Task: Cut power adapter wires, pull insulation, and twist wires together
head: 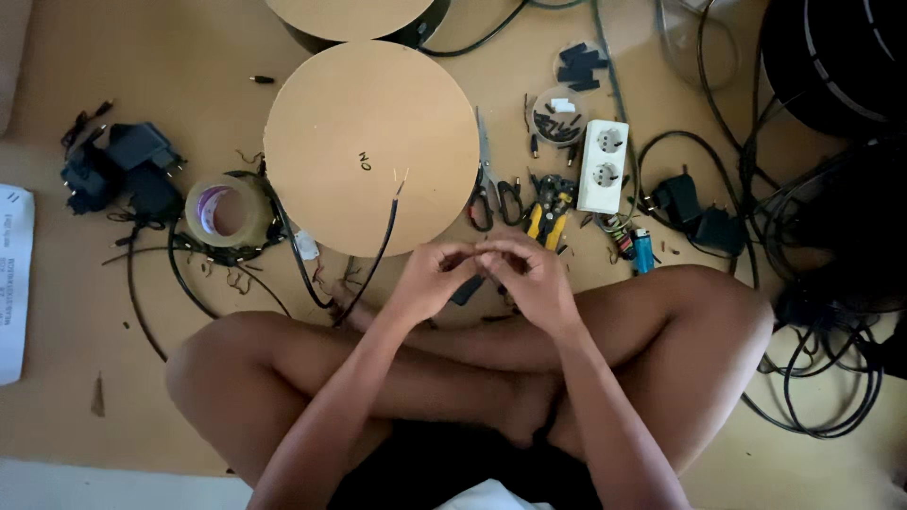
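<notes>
L hand (427,280) + R hand (531,280) pinched on small black piece (467,290) | 1 tape roll (225,212) | 2 discs (370,146)

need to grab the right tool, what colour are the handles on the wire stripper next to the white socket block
Yellow and black handles on the wire stripper, clearest in the head view.

A home floor used as a workshop: cables (812,378), pliers (550,210), tape roll (227,210), socket strip (602,165) scattered about.

Soft, warm, fairly dim light; faint shadows, slight blur, dark right edge.
</notes>
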